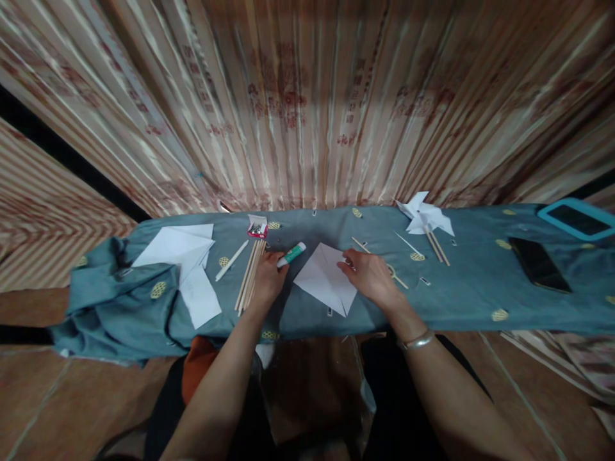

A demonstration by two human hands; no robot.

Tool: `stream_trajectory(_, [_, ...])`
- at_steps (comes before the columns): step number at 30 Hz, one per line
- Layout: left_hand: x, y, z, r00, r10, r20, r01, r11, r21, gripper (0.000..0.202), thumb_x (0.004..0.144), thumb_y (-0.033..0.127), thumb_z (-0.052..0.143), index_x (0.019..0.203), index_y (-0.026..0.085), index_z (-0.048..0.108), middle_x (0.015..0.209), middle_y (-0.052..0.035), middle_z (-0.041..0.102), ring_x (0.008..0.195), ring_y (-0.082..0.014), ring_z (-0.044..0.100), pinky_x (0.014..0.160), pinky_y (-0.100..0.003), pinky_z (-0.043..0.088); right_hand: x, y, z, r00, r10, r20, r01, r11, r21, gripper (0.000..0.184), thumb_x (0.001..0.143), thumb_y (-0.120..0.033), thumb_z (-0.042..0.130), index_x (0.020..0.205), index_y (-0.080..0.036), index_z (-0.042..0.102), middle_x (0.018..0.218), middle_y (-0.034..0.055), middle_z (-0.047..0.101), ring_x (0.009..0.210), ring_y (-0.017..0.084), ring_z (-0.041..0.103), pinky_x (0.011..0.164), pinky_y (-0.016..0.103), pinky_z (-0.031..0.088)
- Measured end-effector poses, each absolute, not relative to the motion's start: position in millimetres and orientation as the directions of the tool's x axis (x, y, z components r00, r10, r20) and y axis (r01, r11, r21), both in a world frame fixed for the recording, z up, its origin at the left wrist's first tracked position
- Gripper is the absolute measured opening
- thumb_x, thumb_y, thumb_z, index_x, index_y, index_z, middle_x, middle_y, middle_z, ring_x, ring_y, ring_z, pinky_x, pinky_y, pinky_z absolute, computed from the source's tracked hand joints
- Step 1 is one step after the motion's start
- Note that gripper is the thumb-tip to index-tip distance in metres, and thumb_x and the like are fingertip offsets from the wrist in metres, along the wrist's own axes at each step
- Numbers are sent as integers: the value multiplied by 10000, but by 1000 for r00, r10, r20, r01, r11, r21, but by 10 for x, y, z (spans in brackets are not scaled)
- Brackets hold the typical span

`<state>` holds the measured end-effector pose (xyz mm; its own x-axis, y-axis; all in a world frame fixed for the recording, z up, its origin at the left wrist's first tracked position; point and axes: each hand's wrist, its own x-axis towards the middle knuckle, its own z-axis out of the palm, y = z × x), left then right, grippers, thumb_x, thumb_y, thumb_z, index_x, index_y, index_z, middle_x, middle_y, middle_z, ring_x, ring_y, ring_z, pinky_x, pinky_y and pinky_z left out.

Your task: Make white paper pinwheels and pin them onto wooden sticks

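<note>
Cloth-covered worktop (471,282), near front edge: left hand (270,274) grips glue stick (291,255); right hand (369,274) apparently pinches paper (321,276), best kept flat.

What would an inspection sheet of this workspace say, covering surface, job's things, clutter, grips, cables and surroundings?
Surface: blue-green patterned cloth, rumpled at the left end.
Job's things: white diamond-shaped paper sheet with diagonal lines; white cylindrical tube with green label; row of pale wooden sticks; white paper pinwheel.
Clutter: small open red-and-white box of shiny bits; black rectangular phone; blue-rimmed dark rectangular panel.
Grips: left grip around the tube; right grip at the sheet's right side, pinch unclear.
Cables: nothing seen.
Surroundings: pale pleated curtain with red print; brown tiled floor.
</note>
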<state>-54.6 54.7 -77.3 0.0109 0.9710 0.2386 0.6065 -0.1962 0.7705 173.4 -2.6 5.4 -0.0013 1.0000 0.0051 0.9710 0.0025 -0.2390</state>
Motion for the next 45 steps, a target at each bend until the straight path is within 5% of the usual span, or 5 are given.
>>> stream_trajectory(5, [-433,429,-577,29,984,178,470,-171,866,293,780,253,635,1047,153,702,982,-78,722,890,-235,686,822,-373,550,1612,88,23,-16,1000,7,805,17,-593,269,876,-298,623,1107,-168,669,1010,98,751,919,227,703,827,329,494])
stream_trajectory(10, [-336,151,-340,142,987,78,59,-88,994,363,688,301,731,1027,172,737,1006,-66,736,916,-228,682,825,-340,542,1488,188,27,-219,967,-127,148,-96,-984,368,680,-408,800,934,-158,711,904,48,755,810,168,689,711,265,524])
stream_trajectory(17, [-359,95,-240,82,997,10,-17,-8,1000,408,639,309,777,1019,170,728,1000,-61,754,904,-231,688,848,-375,543,1439,271,0,-125,958,-256,-392,-285,-875,298,576,-360,885,675,-155,692,617,-12,714,566,78,657,505,127,495])
stream_trajectory(23, [-481,229,-395,53,990,132,357,-142,923,253,701,318,727,919,190,717,843,-39,735,722,-188,666,705,-310,531,1544,297,-27,-133,924,-358,-610,-361,-706,264,802,-374,743,681,-169,628,545,-6,686,509,96,666,437,128,506])
stream_trajectory(45, [-447,427,-505,342,829,443,811,-498,306,392,908,246,525,1296,190,547,1451,-157,454,1291,-338,472,1054,-553,397,2202,184,-396,-53,954,-297,-442,-289,-849,267,720,-248,689,985,-220,685,929,28,753,914,179,703,832,311,587])
